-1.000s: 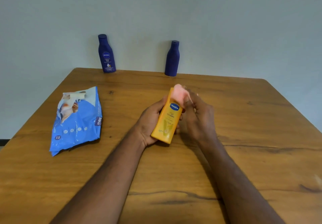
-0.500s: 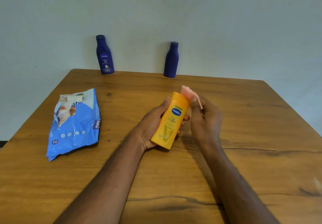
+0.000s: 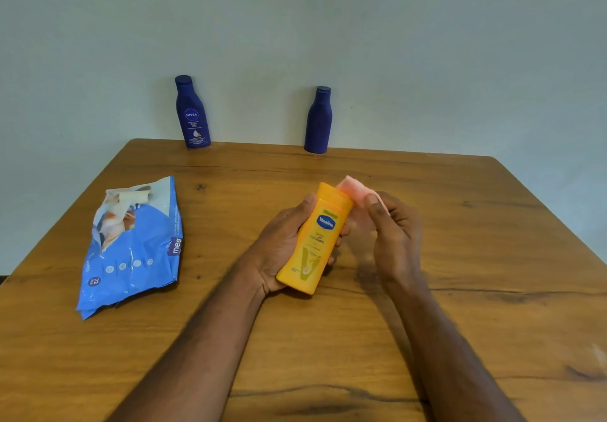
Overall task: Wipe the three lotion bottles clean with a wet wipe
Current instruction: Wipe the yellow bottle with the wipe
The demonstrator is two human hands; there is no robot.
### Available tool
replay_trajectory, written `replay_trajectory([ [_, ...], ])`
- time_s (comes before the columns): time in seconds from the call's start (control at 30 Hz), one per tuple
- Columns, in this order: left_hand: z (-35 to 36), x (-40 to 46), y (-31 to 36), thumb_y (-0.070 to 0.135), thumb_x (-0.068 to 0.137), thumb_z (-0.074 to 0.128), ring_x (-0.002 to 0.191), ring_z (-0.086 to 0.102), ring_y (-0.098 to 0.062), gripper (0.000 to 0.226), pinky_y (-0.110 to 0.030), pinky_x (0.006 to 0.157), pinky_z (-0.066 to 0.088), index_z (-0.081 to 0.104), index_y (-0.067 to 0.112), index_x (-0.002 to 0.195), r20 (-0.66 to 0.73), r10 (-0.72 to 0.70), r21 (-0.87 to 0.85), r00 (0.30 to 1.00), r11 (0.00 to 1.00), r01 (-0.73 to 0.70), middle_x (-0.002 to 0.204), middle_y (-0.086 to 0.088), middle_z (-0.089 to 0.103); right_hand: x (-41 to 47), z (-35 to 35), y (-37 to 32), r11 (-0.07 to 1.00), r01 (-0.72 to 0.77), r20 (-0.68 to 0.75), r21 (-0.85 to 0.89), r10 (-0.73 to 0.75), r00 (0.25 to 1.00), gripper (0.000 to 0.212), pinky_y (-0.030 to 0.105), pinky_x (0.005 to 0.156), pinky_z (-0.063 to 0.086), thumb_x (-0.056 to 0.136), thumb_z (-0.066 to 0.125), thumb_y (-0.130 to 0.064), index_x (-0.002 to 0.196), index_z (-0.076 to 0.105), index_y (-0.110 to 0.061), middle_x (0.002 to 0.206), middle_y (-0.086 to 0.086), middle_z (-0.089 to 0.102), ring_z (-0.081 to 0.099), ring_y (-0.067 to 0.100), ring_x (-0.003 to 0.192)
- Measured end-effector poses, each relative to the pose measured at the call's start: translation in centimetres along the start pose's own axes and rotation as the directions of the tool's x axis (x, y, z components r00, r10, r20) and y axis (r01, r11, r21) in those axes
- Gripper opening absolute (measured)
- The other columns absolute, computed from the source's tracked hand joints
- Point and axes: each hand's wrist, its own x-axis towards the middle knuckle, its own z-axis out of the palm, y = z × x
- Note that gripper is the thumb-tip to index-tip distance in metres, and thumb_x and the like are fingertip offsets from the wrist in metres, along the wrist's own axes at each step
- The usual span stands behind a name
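Since a second ago the pink wet wipe [image 3: 356, 191] has slid from over the cap of the yellow lotion bottle [image 3: 317, 237] to the bottle's right side near its top, and the right hand [image 3: 395, 236] has drawn a little to the right with it. The left hand [image 3: 282, 247] grips the yellow bottle from its left and underneath, thumb lying along the near-left edge, fingertips just showing past the bottle's right edge; the bottle is tilted, cap end pointing far and right, its blue oval label facing the camera, held above the middle of the wooden table [image 3: 460, 257]. The right hand pinches the wipe between thumb and curled fingers and presses it against the bottle's shoulder; most of the wipe is hidden behind the bottle and the thumb, so its full shape cannot be made out, and it is somewhat blurred. At the far edge of the table, against the pale wall, stand two dark blue lotion bottles, well apart: the left blue bottle [image 3: 192, 113] shows a round white-lettered label, the right blue bottle [image 3: 318, 121] shows no label from here. On the left lies a crumpled blue wipes packet [image 3: 134, 251] with its flap torn open; its small print is unreadable. Both forearms run out of the picture's bottom edge.
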Motion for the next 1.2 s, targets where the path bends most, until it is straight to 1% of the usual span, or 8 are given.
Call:
replay_trajectory([
  [0.13,0.2,-0.2,0.0,0.060,0.095,0.053,0.090,0.064,-0.027,0.066,-0.040,0.074,0.052,0.061,0.005,0.130,0.013,-0.034,0.016,0.999,0.999,0.034,0.111,-0.020,0.067,-0.2,0.0,0.4,0.996,0.013,0.084,0.089,-0.020,0.996,0.031,0.030,0.058,0.051,0.103,0.048,-0.014,0.109,0.069,0.007,0.079,0.015,0.065,0.061,0.024,0.068],
  [0.27,0.7,-0.1,-0.3,0.061,0.094,0.054,0.089,0.065,-0.028,0.065,-0.044,0.076,0.051,0.064,0.007,0.129,0.016,-0.057,0.091,0.998,0.994,0.056,0.107,-0.019,0.068,-0.3,0.6,0.4,0.996,0.085,0.183,0.022,-0.087,0.979,0.030,0.018,0.054,0.046,0.105,0.043,-0.007,0.118,0.069,0.004,0.105,0.013,0.073,0.063,0.012,0.071],
  [0.5,-0.1,-0.3,0.1,0.057,0.097,0.047,0.089,0.066,-0.023,0.067,-0.035,0.070,0.055,0.054,0.006,0.139,-0.006,0.023,-0.040,1.000,0.999,-0.023,0.107,-0.016,0.070,0.1,-0.1,0.4,0.985,0.002,0.122,0.171,-0.023,0.992,0.033,0.034,0.067,0.053,0.103,0.045,-0.010,0.118,0.065,0.013,0.091,0.017,0.069,0.063,0.028,0.078],
  [0.63,0.2,-0.1,-0.2,0.058,0.099,0.048,0.088,0.067,-0.024,0.061,-0.041,0.074,0.053,0.061,0.007,0.131,-0.002,-0.035,0.033,0.999,0.999,0.035,0.106,-0.016,0.070,-0.4,0.6,0.3,0.997,0.051,0.115,-0.065,-0.043,0.992,0.031,0.033,0.062,0.052,0.104,0.048,-0.020,0.118,0.071,-0.003,0.088,0.008,0.070,0.064,0.018,0.073],
  [0.7,0.4,0.3,-0.5,0.056,0.098,0.050,0.089,0.067,-0.027,0.053,-0.045,0.079,0.053,0.069,0.011,0.120,-0.039,-0.031,0.025,0.999,0.999,0.031,0.104,-0.016,0.070,-0.8,1.1,0.3,0.943,0.132,0.120,-0.306,-0.100,0.988,0.030,0.044,0.078,0.056,0.106,0.048,-0.027,0.126,0.068,-0.020,0.112,0.001,0.073,0.069,0.016,0.097],
  [0.8,0.3,1.0,-0.5,0.048,0.090,0.066,0.102,0.067,-0.029,0.047,-0.046,0.091,0.052,0.071,0.011,0.119,-0.105,0.012,-0.171,0.994,0.985,-0.030,0.112,-0.016,0.069,-1.5,2.1,0.4,0.715,0.336,0.380,-0.613,-0.107,0.919,0.045,0.053,0.122,0.025,0.104,0.041,-0.033,0.148,0.048,-0.025,0.157,-0.007,0.041,0.030,0.009,0.150],
  [0.93,-1.1,0.9,0.4,0.056,0.098,0.052,0.096,0.073,-0.026,0.061,-0.037,0.075,0.061,0.063,0.004,0.128,-0.235,-0.028,-0.364,0.972,0.929,-0.062,0.110,-0.015,0.073,-2.2,3.6,0.5,0.638,0.454,0.621,-0.622,0.048,0.782,0.049,0.046,0.128,0.001,0.104,0.036,-0.033,0.153,0.038,-0.026,0.160,-0.014,0.023,0.007,-0.002,0.153],
  [1.2,0.0,1.5,-0.4,0.052,0.102,0.049,0.117,0.067,-0.032,0.051,-0.049,0.102,0.051,0.069,0.013,0.128,-0.225,-0.042,-0.175,0.973,0.985,0.002,0.126,-0.018,0.069,-0.6,2.1,0.4,0.654,0.274,0.383,-0.705,0.026,0.923,0.049,0.044,0.128,0.002,0.108,0.037,-0.026,0.156,0.029,-0.020,0.161,-0.008,0.016,0.006,0.006,0.153],
])
